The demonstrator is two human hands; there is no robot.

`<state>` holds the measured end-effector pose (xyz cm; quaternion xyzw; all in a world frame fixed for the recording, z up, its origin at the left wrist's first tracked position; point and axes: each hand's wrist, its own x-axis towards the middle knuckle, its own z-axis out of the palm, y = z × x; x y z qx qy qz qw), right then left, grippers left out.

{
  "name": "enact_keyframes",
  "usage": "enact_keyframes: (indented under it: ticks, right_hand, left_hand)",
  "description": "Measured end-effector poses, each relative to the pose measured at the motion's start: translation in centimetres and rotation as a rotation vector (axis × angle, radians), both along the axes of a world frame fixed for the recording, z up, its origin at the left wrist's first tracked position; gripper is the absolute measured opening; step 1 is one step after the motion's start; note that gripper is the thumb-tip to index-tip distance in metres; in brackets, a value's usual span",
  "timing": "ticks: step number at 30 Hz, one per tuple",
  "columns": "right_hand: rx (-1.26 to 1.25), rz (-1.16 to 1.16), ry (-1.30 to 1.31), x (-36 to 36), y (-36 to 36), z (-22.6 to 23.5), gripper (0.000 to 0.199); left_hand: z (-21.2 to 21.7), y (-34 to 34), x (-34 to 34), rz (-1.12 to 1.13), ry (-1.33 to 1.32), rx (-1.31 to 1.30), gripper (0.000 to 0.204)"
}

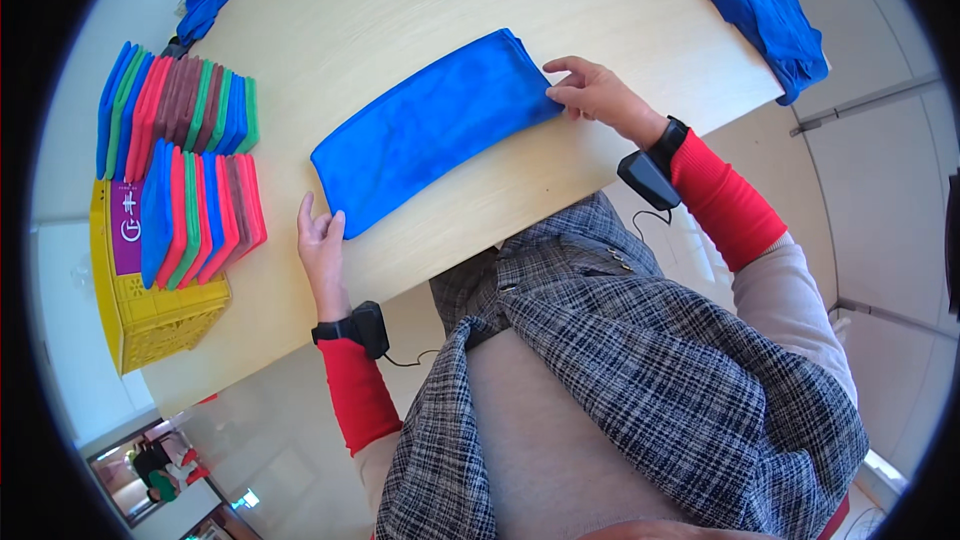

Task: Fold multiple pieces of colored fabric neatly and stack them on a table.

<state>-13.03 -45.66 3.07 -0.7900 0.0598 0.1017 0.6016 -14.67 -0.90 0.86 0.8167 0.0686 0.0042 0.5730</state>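
Observation:
A blue cloth (430,130), folded into a long flat rectangle, lies slantwise on the pale wooden table (480,215). My left hand (322,245) is at its near left end, the thumb at the corner and the forefinger stretched out beside it. At the right end, my right hand (602,100) touches the short edge with its lower fingertips, while another finger reaches out above. The fingers of both hands are spread, and neither hand lifts the cloth.
Two rows of folded blue, green, red and brown cloths (180,105) stand at the left, by a yellow crate (160,315). More blue cloth (745,10) is heaped at the table's right edge. Another small blue cloth (203,15) hangs at the far left edge.

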Motion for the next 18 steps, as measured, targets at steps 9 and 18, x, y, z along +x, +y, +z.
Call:
enact_keyframes:
  ticks: [9,18]
  right_hand:
    - [0.128,-0.045,-0.077,-3.3,4.0,-1.1,0.039]
    - [0.21,-0.061,-0.078,-3.6,1.4,-2.3,0.029]
  left_hand:
    - [-2.0,-1.4,-1.5,0.033,-0.174,0.123,0.06]
    - [-1.6,-2.5,-3.4,0.068,-0.254,0.332,0.06]
